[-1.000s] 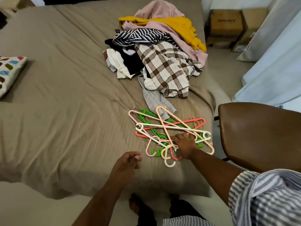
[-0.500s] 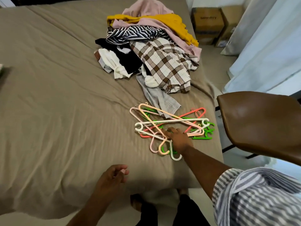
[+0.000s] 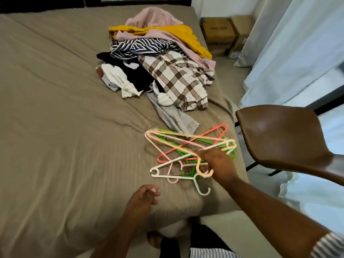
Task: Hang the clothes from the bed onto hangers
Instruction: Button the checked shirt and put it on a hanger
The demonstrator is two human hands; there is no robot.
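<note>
A heap of clothes point(image 3: 167, 58) lies on the far right of the bed point(image 3: 55, 118): pink, yellow, striped, black, white and a brown plaid shirt point(image 3: 178, 79). In front of it a tangle of plastic hangers point(image 3: 178, 157) in pink, green, red and white rests near the bed's right corner. My right hand point(image 3: 217, 164) grips a peach hanger point(image 3: 186, 138) near its neck and holds it raised over the tangle, blurred by motion. My left hand point(image 3: 143, 198) hovers over the bed's front edge with loosely curled fingers, holding nothing.
A brown chair seat point(image 3: 283, 135) stands right of the bed corner, close to my right arm. Cardboard boxes point(image 3: 221, 34) sit on the floor beyond the bed, and pale curtains point(image 3: 297, 49) hang along the right side.
My right hand has closed on the peach hanger and lifted it off the tangle; the other hangers shifted. My left hand stayed near the bed's front edge.
</note>
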